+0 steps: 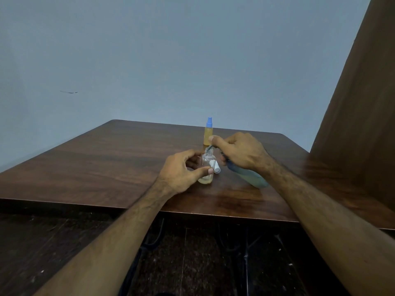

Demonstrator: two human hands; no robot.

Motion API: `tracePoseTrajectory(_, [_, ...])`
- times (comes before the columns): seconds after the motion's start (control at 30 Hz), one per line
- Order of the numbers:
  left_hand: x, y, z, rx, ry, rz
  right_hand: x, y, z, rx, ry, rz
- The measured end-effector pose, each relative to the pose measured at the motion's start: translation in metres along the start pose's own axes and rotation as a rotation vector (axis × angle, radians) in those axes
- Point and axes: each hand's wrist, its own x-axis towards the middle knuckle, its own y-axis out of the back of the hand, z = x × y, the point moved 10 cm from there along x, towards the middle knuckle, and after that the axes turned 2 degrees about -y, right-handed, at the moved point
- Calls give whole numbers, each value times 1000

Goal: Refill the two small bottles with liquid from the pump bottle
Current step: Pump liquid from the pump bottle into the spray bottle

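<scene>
1. Near the table's [106, 159] middle: clear bottle [207, 167], upright, uncapped, only a thin layer of yellowish liquid at the bottom. Mostly empty.
2. Left hand [181, 169] wraps it, thumb across the front low down, fingers behind. A white cap [214, 166] sits at the thumb tip against the bottle; can't tell if it's pinched or just resting there.
3. Right hand [239, 151] is curled round the pump bottle [250, 177], which is tilted toward the clear one, base still down on the table. Nozzle tip sits at the open neck; index finger on top of the pump head.
4. Step, as I read it: pumping into bottle two. Fill barely started.
5. Handling guess: clear bottle is light and near empty, so tippy. Small, probably smooth plastic, slick if liquid dribbles. Grip at mid-body, low, as now; keep the neck free. Narrow mouth, so nozzle alignment matters.
6. Pump bottle looks heavier, soft-ish plastic; a tilted press could skate its base.
7. Behind: blue-cap bottle [208, 133], standing, full of yellow liquid, capped. Looks done. Apart from both hands.
8. Beyond that: plain wall [149, 60], wood panel [363, 124] at right, dark floor [192, 263] below.
</scene>
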Motion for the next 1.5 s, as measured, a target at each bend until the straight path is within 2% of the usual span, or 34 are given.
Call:
tracePoseTrajectory(0.27, [1, -1, 1, 9, 4, -11, 3, -5, -4, -80, 34, -37])
tracePoseTrajectory(0.87, [-1, 0, 2, -16, 19, 2, 2, -7, -6, -66, 28, -68])
tracePoseTrajectory(1.07, [-1, 1, 0, -35, 47, 11, 3, -3, 0, -55, 3, -3])
tracePoseTrajectory(1.5, [-2, -1, 1, -51, 48, -3, 0, -3, -4, -32, 6, -11])
